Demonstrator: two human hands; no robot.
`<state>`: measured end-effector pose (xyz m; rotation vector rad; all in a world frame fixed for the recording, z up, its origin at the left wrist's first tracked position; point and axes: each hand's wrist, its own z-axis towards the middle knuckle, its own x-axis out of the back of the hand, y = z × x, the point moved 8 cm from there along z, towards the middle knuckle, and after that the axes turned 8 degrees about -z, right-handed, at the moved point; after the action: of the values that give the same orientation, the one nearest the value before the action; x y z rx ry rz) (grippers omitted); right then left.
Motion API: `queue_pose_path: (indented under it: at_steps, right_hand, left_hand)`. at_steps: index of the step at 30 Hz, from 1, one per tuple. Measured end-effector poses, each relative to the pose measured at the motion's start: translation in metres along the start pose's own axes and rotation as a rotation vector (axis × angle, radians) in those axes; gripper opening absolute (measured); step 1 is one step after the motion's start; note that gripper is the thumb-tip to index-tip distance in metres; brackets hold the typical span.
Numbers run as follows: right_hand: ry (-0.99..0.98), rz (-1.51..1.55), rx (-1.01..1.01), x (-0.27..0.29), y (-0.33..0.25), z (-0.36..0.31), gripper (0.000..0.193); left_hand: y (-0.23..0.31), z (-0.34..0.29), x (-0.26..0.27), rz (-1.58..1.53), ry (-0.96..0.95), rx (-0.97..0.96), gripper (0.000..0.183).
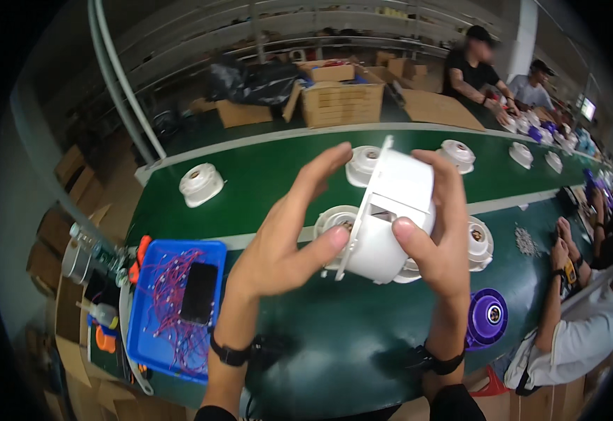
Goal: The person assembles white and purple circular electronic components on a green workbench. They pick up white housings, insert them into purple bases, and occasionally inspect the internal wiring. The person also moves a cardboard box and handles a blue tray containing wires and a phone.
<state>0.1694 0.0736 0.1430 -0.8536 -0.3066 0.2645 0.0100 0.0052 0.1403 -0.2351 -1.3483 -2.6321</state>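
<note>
A white plastic housing (393, 217) with a flat flange and a small rectangular opening is held up above the bench, tilted on its side. My right hand (441, 235) grips its rounded body, thumb by the opening and fingers behind. Beside the flange, my left hand (278, 235) has its fingers spread and curved; its thumb tip is close to the flange edge, and I cannot tell whether they touch. Below and behind the held piece stand more white round housings, one (336, 228) near my left thumb and another (480, 243) right of my right hand.
A blue tray (132, 330) at left holds thin red-purple wires and a black phone (199, 292). A purple round part (487, 318) lies right. White housings (201, 184) sit along the green conveyor (264, 165). Co-workers are at right; a cardboard box (341, 105) stands beyond.
</note>
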Motion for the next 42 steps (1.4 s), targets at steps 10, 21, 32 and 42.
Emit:
queue_pose_path:
  at_steps: [10, 21, 32, 42]
  right_hand:
    - [0.143, 0.887, -0.364, -0.014, 0.045, 0.000, 0.060]
    - [-0.063, 0.340, -0.156, -0.034, 0.030, -0.001, 0.088]
    - [-0.060, 0.260, -0.131, -0.045, 0.034, -0.004, 0.095]
    - [-0.143, 0.470, -0.345, -0.047, 0.044, -0.008, 0.087]
  left_hand:
    - [-0.008, -0.013, -0.011, -0.107, 0.043, 0.220, 0.121]
    - [-0.019, -0.021, 0.037, -0.275, 0.385, 0.128, 0.107]
    - [-0.019, -0.023, 0.043, -0.158, 0.470, 0.051, 0.071]
    - [-0.002, -0.028, 0.051, 0.030, 0.564, 0.043, 0.029]
